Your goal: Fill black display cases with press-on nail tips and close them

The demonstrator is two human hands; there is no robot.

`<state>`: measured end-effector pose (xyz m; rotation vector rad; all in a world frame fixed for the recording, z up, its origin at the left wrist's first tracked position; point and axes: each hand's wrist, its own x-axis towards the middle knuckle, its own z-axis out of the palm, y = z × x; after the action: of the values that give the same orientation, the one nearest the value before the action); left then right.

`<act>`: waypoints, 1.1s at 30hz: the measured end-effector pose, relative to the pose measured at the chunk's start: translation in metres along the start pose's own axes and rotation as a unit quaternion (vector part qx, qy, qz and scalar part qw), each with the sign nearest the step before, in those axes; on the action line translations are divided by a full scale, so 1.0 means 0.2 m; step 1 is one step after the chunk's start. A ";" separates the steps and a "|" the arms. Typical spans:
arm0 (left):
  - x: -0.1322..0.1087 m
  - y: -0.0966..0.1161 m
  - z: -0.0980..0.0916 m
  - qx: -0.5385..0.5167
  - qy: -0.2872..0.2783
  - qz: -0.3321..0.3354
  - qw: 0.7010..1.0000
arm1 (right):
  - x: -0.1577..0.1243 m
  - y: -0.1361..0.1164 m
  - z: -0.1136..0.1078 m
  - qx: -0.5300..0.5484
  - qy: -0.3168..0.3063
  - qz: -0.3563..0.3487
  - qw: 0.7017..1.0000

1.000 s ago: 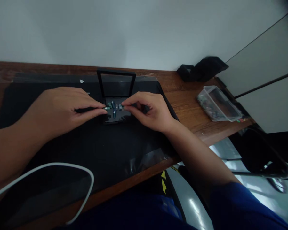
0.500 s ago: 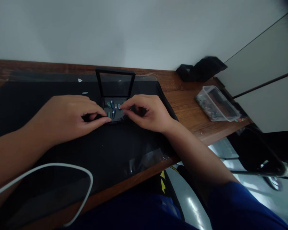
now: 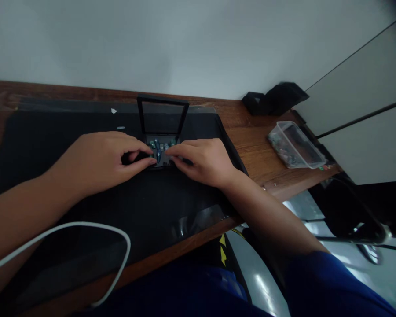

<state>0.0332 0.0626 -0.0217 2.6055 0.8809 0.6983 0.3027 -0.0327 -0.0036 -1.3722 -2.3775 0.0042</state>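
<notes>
A small black box stands on the dark mat, its windowed lid raised at the back. Several blue and green pieces that look like press-on nails lie inside, some with pale marks. At the box's left edge is my left hand, thumb and forefinger closed in by a green piece; what they grip is mostly hidden. My right hand reaches in from the right, thumb and forefinger bent close together over the pieces. Whether anything sits between those fingertips is too small to tell.
A clear plastic tub of small bits stands at the right on the wooden table. Black boxes lie behind it. Two small scraps rest on the mat. A white cable loops across the front left.
The view has shifted slightly. My right fingers have drawn a little lower and closer together at the box, uncovering a green piece behind them. My left fingers stay at the box's left edge.
</notes>
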 end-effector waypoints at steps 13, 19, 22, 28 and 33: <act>0.02 0.02 -0.01 -0.144 -0.037 -0.024 0.989 | -0.01 0.05 -0.02 0.168 0.006 -0.013 0.986; 0.03 0.05 -0.04 -0.160 -0.038 0.020 0.986 | -0.01 0.05 -0.03 0.173 -0.022 -0.010 0.985; 0.03 0.04 -0.05 -0.156 -0.048 0.008 0.987 | -0.01 0.06 -0.05 0.189 -0.035 -0.008 0.981; 0.03 -0.02 -0.07 -0.111 -0.050 -0.014 0.992 | -0.01 0.08 -0.07 0.273 -0.054 0.005 0.961; 0.02 -0.05 -0.08 -0.118 -0.040 -0.029 0.992 | -0.01 0.09 -0.04 0.353 -0.065 0.016 0.933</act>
<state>0.0227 0.0754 -0.0122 2.3718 0.7946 0.6359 0.3220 -0.0276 0.0001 -1.0646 -2.1134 0.8902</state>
